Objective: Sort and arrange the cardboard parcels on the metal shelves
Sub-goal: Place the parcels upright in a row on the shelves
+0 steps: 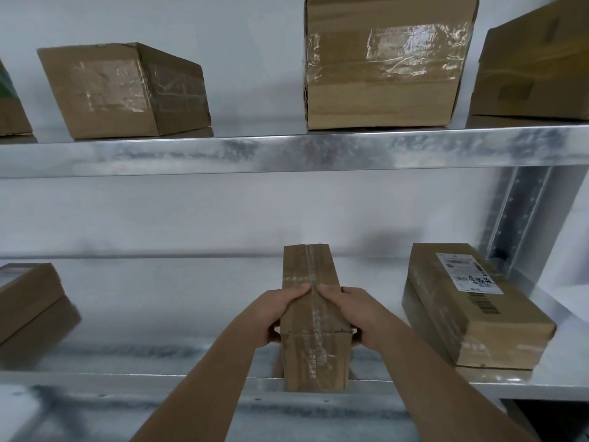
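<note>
A long narrow cardboard parcel [314, 317] with clear tape along its top lies lengthwise at the middle of the lower metal shelf [178, 314], its near end at the front edge. My left hand [275, 312] grips its left side with the thumb on top. My right hand [357, 311] grips its right side the same way, thumb on top.
A labelled parcel [471, 311] lies on the lower shelf to the right, and a stacked pair [28, 301] at far left. The upper shelf [287, 151] carries a taped box [124, 90], a tall box [385, 62] and another box [535, 68]. An upright post [522, 218] stands at right.
</note>
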